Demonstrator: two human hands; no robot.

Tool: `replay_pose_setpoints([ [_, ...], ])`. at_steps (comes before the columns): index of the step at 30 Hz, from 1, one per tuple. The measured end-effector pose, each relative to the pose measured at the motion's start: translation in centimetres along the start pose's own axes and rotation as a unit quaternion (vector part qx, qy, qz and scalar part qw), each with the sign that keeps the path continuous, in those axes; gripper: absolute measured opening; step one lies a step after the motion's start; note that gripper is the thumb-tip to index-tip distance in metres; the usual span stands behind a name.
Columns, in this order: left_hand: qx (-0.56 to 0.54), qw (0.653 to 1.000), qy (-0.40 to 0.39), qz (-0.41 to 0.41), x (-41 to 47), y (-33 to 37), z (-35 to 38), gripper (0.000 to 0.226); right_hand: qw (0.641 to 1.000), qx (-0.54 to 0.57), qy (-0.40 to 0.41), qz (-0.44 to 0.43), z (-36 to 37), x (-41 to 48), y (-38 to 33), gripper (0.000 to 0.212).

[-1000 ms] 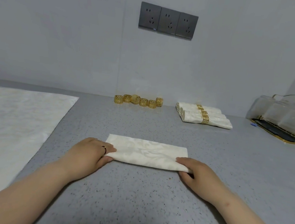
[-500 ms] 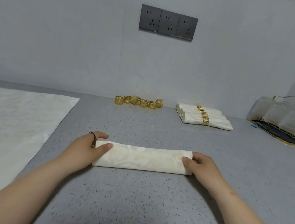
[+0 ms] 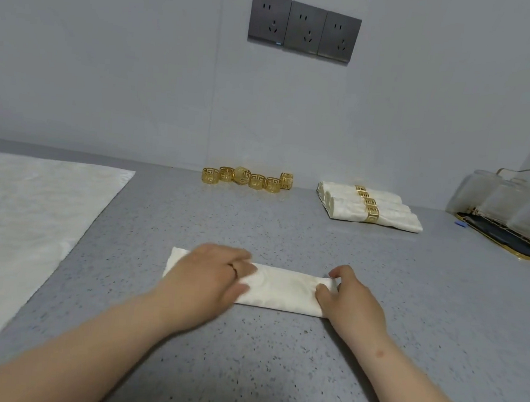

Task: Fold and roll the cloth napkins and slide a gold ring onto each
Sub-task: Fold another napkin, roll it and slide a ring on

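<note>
Rolling looks finished: your left hand presses flat-fingered on the napkin, right hand pinches its end; next, fetch a gold ring beyond your fingertips.

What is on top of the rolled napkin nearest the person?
The left hand lies flat across the left part of the napkin; the right hand grips its right end. Its middle is bare. The cloth under both hands is hidden.
</note>
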State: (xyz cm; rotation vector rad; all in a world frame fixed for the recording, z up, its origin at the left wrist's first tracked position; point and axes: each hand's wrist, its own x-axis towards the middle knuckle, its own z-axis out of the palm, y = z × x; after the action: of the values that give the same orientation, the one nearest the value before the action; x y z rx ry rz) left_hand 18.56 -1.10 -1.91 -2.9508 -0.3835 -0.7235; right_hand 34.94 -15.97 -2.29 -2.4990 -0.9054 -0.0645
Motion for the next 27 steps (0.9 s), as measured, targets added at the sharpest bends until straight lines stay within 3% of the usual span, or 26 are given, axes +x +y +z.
replay_pose_setpoints([
  [3, -0.045, 0.993, -0.106, 0.014, 0.3, 1.5, 0.1, 0.064, 1.000, -0.011, 0.001, -0.013, 0.1, -0.1, -0.1, 0.029],
  [6, -0.074, 0.993, -0.096, 0.012, 0.3, 0.7, 1.7, 0.093, 0.999, 0.005, -0.006, -0.033, 0.1, -0.3, 0.1, 0.033],
  [9, -0.075, 0.993, -0.093, 0.006, 0.5, 0.4, 2.1, 0.095, 0.994, 0.013, 0.052, -0.098, -0.2, -0.5, 0.8, 0.042],
  [11, -0.086, 0.992, -0.096, -0.001, 0.3, 0.4, 2.0, 0.096, 0.977, 0.024, 0.091, -0.192, -0.2, -1.0, 0.8, 0.049],
  [13, -0.089, 0.990, -0.105, -0.008, 0.2, 0.2, 2.0, 0.096, 0.953, 0.007, 0.091, -0.288, 0.1, -1.4, 0.9, 0.039],
  [15, -0.093, 0.988, -0.121, -0.013, 0.0, 0.1, 1.7, 0.097, 0.945, -0.023, 0.061, -0.320, 0.3, -1.7, 0.5, 0.031],
  [20, -0.099, 0.987, -0.119, -0.035, -0.5, -0.6, 1.3, 0.131, 0.951, -0.037, 0.003, -0.306, -0.3, -1.6, 0.1, 0.019],
  [27, -0.117, 0.985, -0.115, -0.052, -0.6, -0.5, 1.0, 0.135, 0.961, 0.062, -0.178, -0.202, -2.1, 1.0, -0.8, 0.015],
])
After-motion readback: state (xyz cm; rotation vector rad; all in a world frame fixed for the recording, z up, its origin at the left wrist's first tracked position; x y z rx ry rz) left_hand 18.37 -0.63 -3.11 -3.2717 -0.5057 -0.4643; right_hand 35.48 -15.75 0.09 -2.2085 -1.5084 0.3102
